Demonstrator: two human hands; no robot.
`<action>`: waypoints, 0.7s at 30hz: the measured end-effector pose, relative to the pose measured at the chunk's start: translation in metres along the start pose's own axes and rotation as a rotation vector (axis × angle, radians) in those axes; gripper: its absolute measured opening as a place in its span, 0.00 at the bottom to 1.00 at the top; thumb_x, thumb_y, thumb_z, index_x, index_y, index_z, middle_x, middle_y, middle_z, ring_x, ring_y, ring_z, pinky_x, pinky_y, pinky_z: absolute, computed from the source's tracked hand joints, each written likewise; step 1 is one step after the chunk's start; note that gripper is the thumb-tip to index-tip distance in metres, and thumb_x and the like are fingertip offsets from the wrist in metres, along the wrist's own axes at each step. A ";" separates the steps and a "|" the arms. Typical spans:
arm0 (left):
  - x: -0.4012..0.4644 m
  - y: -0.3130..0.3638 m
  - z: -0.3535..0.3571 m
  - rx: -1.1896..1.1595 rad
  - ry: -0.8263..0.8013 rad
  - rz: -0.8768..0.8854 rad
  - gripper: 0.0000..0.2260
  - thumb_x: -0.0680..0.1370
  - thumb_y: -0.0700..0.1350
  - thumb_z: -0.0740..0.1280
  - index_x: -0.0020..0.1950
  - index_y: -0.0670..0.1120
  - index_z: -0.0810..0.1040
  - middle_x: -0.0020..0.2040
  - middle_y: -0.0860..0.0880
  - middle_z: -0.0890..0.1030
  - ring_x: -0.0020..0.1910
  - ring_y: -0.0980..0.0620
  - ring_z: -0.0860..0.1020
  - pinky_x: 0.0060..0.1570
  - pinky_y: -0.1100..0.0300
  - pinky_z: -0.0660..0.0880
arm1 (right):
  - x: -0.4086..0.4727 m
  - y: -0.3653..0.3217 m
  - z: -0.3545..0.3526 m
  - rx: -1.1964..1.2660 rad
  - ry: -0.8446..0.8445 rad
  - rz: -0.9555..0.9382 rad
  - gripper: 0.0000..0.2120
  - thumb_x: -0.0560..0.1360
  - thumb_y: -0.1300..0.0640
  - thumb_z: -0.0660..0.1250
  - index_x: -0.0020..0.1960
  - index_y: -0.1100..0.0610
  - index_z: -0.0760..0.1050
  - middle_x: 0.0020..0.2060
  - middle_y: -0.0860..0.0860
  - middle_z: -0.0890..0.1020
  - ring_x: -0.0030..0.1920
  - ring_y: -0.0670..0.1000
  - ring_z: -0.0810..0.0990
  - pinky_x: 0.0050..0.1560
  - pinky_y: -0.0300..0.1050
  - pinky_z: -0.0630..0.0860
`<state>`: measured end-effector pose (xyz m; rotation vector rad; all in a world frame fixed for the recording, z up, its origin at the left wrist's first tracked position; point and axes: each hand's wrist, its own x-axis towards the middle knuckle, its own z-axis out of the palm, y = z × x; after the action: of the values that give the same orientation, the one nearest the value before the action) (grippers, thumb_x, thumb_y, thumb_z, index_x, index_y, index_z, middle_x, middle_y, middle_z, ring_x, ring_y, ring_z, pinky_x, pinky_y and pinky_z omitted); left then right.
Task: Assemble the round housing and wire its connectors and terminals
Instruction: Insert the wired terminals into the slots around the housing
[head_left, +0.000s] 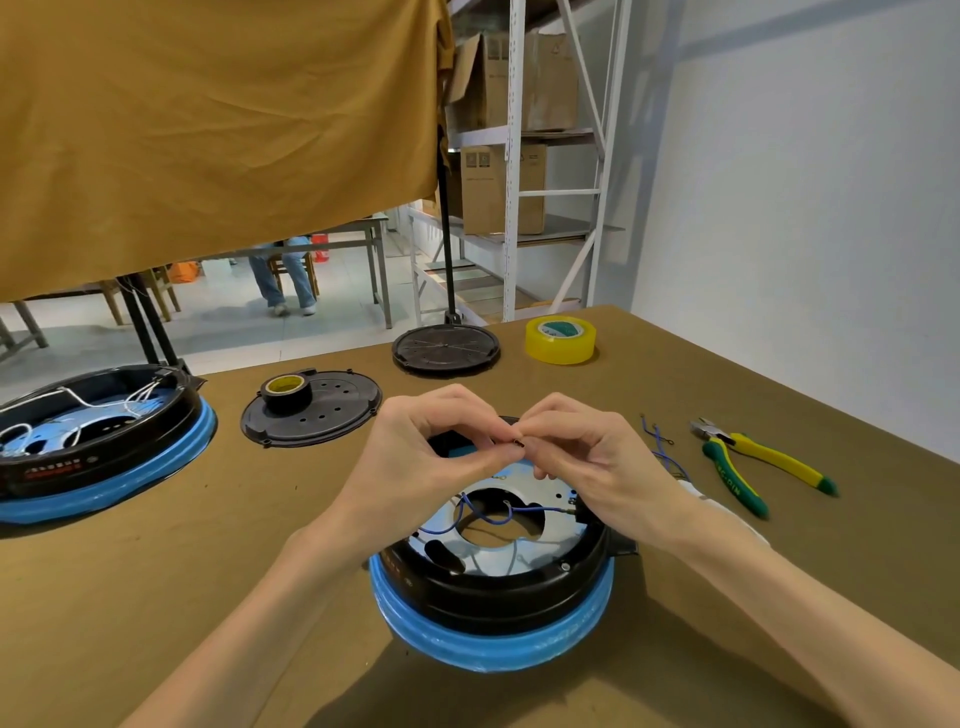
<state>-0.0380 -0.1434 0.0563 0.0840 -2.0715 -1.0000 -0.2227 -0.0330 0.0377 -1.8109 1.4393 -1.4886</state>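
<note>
A round black housing (493, 587) wrapped in blue film stands in front of me on the brown table, open side up, with a metal plate (524, 551) and blue wires (488, 517) inside. Above its far rim, my left hand (431, 457) and my right hand (587, 457) meet fingertip to fingertip. Together they pinch a small dark connector (518, 443) between thumbs and forefingers. Where the connector's wire runs is hidden by my fingers.
A second housing (98, 447) with white wires sits at the far left. Two black round covers (311, 415) (445, 349) lie behind, one carrying a black tape roll (285, 392). Yellow tape (560, 340), loose blue wires (657, 439) and yellow-green pliers (748, 462) lie to the right.
</note>
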 end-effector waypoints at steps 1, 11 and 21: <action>0.000 0.000 -0.001 0.002 -0.004 0.002 0.06 0.73 0.39 0.78 0.49 0.42 0.88 0.44 0.51 0.85 0.44 0.49 0.84 0.48 0.63 0.79 | 0.000 0.000 0.000 -0.006 0.000 -0.003 0.12 0.79 0.55 0.67 0.59 0.55 0.85 0.50 0.55 0.81 0.47 0.56 0.79 0.46 0.50 0.79; -0.002 -0.015 -0.013 0.061 0.007 -0.188 0.03 0.77 0.41 0.76 0.48 0.49 0.87 0.44 0.53 0.87 0.45 0.54 0.85 0.47 0.67 0.78 | 0.001 0.000 0.000 -0.131 0.027 0.044 0.08 0.82 0.52 0.68 0.49 0.47 0.86 0.43 0.47 0.85 0.49 0.50 0.82 0.52 0.45 0.77; -0.004 -0.027 -0.025 0.111 0.014 -0.238 0.03 0.76 0.45 0.76 0.47 0.54 0.88 0.45 0.54 0.87 0.47 0.54 0.85 0.48 0.66 0.78 | 0.007 -0.001 -0.005 0.569 -0.048 0.360 0.16 0.80 0.54 0.65 0.56 0.66 0.84 0.34 0.55 0.78 0.37 0.51 0.76 0.45 0.44 0.78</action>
<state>-0.0251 -0.1761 0.0441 0.4011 -2.1385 -1.0202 -0.2277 -0.0375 0.0441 -1.1690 1.0925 -1.4574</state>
